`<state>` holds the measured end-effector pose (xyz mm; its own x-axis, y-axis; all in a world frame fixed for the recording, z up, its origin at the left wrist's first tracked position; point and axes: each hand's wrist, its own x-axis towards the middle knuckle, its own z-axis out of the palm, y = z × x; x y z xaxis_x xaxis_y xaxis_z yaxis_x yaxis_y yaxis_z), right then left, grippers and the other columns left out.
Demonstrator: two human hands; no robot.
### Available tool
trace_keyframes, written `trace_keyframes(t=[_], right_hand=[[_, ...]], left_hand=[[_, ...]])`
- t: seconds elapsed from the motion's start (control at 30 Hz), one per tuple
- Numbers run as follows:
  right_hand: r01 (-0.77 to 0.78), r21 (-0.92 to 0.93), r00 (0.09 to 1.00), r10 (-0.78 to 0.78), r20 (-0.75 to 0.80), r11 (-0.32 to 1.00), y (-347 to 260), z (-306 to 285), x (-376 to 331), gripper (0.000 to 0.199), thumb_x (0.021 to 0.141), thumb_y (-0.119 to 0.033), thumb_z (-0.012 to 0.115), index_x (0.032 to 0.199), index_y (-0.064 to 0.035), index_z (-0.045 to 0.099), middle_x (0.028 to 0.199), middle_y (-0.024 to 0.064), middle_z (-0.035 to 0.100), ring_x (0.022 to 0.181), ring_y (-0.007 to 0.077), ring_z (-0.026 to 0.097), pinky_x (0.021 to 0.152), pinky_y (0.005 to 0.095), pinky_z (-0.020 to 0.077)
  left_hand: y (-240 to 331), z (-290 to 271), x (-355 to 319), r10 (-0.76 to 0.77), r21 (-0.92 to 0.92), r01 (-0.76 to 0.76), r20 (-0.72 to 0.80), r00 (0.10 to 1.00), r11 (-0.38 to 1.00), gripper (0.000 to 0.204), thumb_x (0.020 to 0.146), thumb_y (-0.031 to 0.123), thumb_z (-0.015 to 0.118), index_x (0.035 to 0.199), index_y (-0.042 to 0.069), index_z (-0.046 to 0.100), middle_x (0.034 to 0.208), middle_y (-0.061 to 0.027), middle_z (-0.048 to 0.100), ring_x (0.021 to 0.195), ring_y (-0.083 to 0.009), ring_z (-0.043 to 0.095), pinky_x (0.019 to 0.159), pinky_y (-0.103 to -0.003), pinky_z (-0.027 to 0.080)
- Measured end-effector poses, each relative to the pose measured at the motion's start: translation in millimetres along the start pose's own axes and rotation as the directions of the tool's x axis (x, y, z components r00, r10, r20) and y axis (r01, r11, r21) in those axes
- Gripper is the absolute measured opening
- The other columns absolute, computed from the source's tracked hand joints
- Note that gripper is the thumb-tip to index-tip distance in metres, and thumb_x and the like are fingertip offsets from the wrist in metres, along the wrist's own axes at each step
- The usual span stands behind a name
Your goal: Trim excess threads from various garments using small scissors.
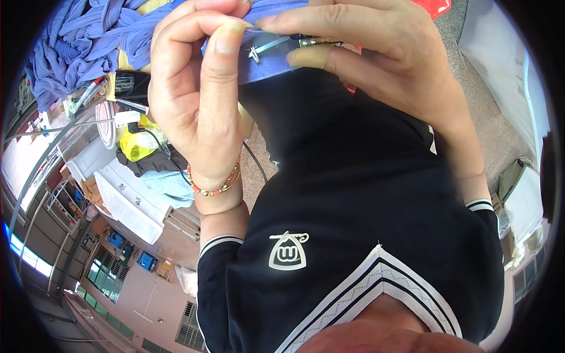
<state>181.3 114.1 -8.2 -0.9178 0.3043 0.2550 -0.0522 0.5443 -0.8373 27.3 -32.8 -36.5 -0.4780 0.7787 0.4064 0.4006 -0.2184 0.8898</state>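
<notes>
My left hand point(197, 88) is raised at the top of the view, thumb and forefinger pinched together. A fine, pale, thread-like bit shows at their tips, too small to name surely. Facing it, my right hand point(391, 56) curls inward, its forefinger tip almost meeting the left one. Tan coverings wrap its thumb and a fingertip. A slim metal tool point(271, 45) with a small forked tip and a dark, brass-coloured end lies between the right thumb and fingers. Beneath the hands is blue ribbed fabric point(265, 69); its edge meets my black top.
A heap of blue fabric point(88, 41) fills the upper left. Beside it are a yellow plastic bag point(139, 141), a light blue cloth point(170, 187) and white sheets point(126, 200). A dark cord point(256, 159) hangs near my left wrist. Something red point(434, 7) shows at top right.
</notes>
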Motion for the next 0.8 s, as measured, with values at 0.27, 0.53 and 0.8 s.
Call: trace_keyframes(t=[0.27, 0.53, 0.8], right_hand=[[0.010, -0.019, 1.000, -0.011, -0.019, 1.000, 0.8, 0.9, 0.6, 0.028, 0.080, -0.007, 0.078, 0.107, -0.0018, 0.070, 0.076, 0.0085, 0.059, 0.064, 0.0218, 0.060, 0.055, 0.0295, 0.0466], [-0.199, 0.241, 0.968, 0.228, -0.100, 0.950, 15.0, 18.9, -5.9, 0.048, 0.077, -0.008, 0.084, 0.119, -0.0030, 0.061, 0.072, -0.0042, 0.047, 0.066, 0.0028, 0.044, 0.057, 0.0189, 0.0359], [0.084, 0.682, 0.996, -0.036, -0.084, 0.726, 75.8, 40.3, 6.0, 0.023, 0.081, 0.002, 0.078, 0.091, -0.0044, 0.058, 0.075, -0.0069, 0.051, 0.062, -0.0010, 0.042, 0.054, 0.0170, 0.0305]], left_hand=[[-0.8, 1.4, 1.3, -0.002, -0.061, 0.002, 0.004, 1.000, 0.998, 0.014, 0.100, 0.002, 0.051, 0.106, -0.008, 0.059, 0.116, -0.0228, 0.062, 0.107, -0.0310, 0.065, 0.101, -0.039, 0.047], [-25.2, -29.6, -1.1, -0.074, -0.194, 0.034, -0.203, 0.976, 0.980, 0.026, 0.104, 0.012, 0.044, 0.113, -0.009, 0.055, 0.119, -0.0260, 0.062, 0.111, -0.0381, 0.063, 0.102, -0.046, 0.049], [-41.4, -37.1, -33.9, -0.321, -0.080, 0.313, -0.133, 0.938, 0.947, 0.031, 0.106, 0.017, 0.043, 0.116, -0.005, 0.062, 0.109, -0.0133, 0.066, 0.104, -0.0193, 0.063, 0.098, -0.033, 0.047]])
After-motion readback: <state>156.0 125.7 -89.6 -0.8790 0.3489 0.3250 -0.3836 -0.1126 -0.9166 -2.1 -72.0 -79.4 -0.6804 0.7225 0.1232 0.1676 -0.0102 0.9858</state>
